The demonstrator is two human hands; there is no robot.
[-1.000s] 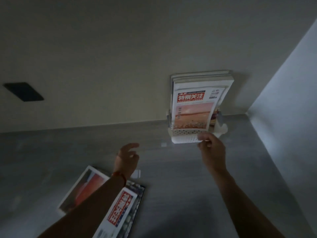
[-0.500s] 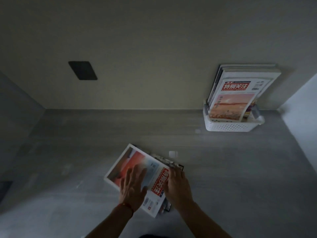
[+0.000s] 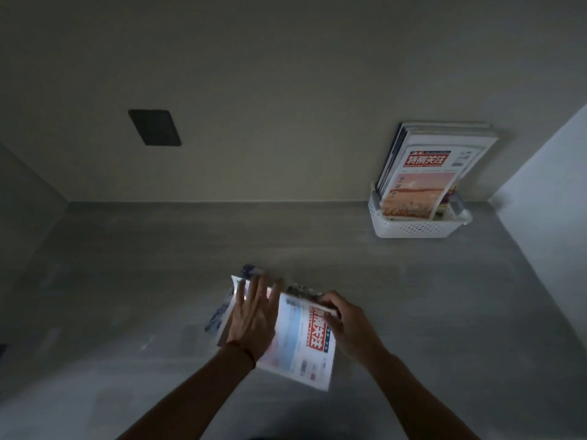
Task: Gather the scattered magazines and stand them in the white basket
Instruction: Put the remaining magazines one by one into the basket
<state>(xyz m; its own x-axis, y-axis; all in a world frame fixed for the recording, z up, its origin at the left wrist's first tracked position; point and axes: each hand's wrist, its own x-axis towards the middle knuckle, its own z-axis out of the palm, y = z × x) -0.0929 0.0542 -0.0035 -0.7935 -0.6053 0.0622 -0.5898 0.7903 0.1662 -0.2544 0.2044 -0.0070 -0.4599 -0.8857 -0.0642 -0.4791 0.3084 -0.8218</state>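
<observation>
My left hand (image 3: 252,315) lies flat, fingers spread, on the loose magazines (image 3: 301,341) in front of me, pressing down and gripping nothing. My right hand (image 3: 344,325) pinches the far right edge of the top one — the cover with the red title block. More blurred covers stick out underneath on the left. All of this rests on the grey floor (image 3: 127,281). The white basket (image 3: 413,228) stands well apart, against the wall (image 3: 286,90) at far right, with magazines upright in it. A dark plate (image 3: 154,127) sits on the wall.
</observation>
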